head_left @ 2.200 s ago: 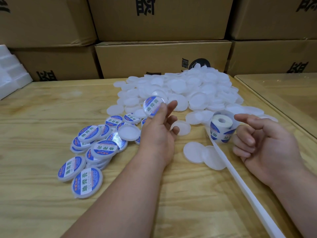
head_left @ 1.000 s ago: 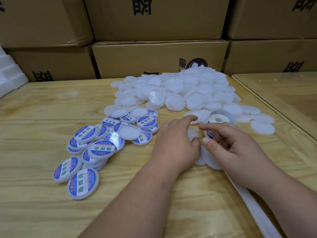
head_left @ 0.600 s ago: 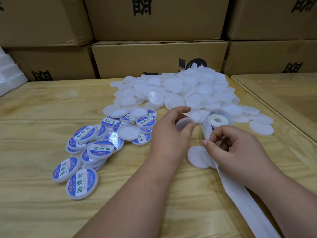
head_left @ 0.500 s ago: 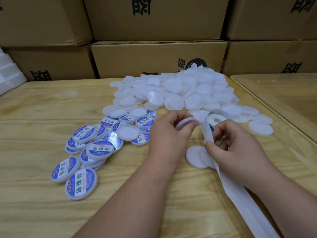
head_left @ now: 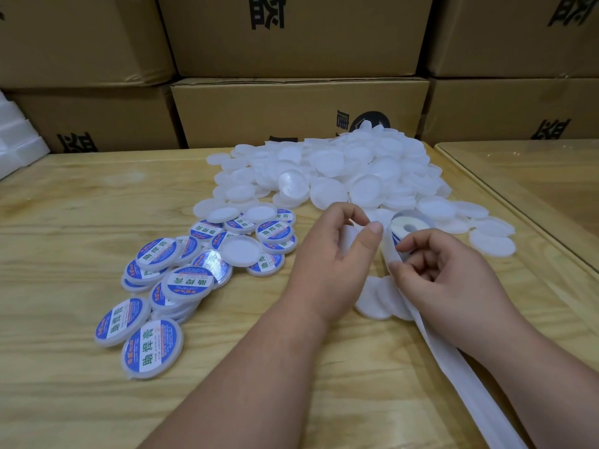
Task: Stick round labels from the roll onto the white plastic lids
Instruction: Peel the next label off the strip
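My left hand (head_left: 337, 254) grips a bare white lid (head_left: 351, 233) on edge between thumb and fingers, just left of the label roll (head_left: 409, 225). My right hand (head_left: 444, 273) curls around the roll's near side and pinches the white backing strip (head_left: 479, 393), which trails toward the lower right. A large heap of unlabelled white lids (head_left: 340, 170) lies behind the hands. Labelled lids with blue and white stickers (head_left: 181, 280) are piled at the left. Two bare lids (head_left: 376, 296) lie flat under my hands.
Stacked cardboard boxes (head_left: 298, 111) wall off the back of the wooden table (head_left: 81, 202). White foam pieces (head_left: 16, 140) sit at the far left. A second tabletop with a raised edge (head_left: 531, 176) adjoins on the right. Loose lids (head_left: 492, 244) lie right of the roll.
My left hand tossed a labelled lid onto the left pile, then picked a bare lid off the table and lifted it beside the roll. My right hand closed on the roll and strip.
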Demonstrator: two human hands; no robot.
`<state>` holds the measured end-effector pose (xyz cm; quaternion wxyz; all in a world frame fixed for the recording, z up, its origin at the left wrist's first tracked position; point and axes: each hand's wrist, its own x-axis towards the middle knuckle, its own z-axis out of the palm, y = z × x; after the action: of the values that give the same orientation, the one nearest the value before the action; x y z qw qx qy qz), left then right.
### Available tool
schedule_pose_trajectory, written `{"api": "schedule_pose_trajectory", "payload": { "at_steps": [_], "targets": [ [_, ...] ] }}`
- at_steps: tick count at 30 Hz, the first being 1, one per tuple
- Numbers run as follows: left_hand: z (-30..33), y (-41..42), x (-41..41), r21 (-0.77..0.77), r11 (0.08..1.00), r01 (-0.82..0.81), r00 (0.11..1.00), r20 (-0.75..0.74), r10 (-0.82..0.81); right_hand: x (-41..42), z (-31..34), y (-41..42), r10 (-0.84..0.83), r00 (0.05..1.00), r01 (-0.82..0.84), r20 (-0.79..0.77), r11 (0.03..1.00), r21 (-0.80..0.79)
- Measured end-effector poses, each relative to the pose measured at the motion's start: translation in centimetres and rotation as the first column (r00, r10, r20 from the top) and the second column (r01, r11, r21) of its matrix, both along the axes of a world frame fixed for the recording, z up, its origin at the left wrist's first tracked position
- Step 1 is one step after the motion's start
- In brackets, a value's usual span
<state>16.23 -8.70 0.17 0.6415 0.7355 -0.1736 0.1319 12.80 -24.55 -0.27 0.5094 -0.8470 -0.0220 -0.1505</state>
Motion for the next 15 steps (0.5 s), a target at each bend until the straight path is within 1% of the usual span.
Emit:
{"api": "schedule_pose_trajectory", "payload": {
  "at_steps": [2,4,7,15],
  "targets": [
    [0.1,0.0,-0.1,-0.114,0.993,0.023,1.0,0.004,-0.023,-0.1,0.0,-0.1,0.008,1.0,-0.008,0.001,1.0,-0.004],
    [0.2,0.0,0.0,-0.15,0.988,-0.017,0.999,-0.046,0.011,-0.2,0.0,-0.1,0.019,1.0,-0.019,0.001,1.0,0.003],
    [-0.2,-0.1,0.4,-0.079,0.994,-0.07,0.991,-0.115,0.061,-0.2,0.2,-0.1,0.046,0.999,-0.046,0.008,0.999,-0.002],
    [-0.2,0.1,0.5,0.094,0.993,-0.069,0.991,-0.112,0.08,-0.8,0.9,-1.6,0.167,0.986,-0.167,-0.027,0.986,0.015]
  ]
}}
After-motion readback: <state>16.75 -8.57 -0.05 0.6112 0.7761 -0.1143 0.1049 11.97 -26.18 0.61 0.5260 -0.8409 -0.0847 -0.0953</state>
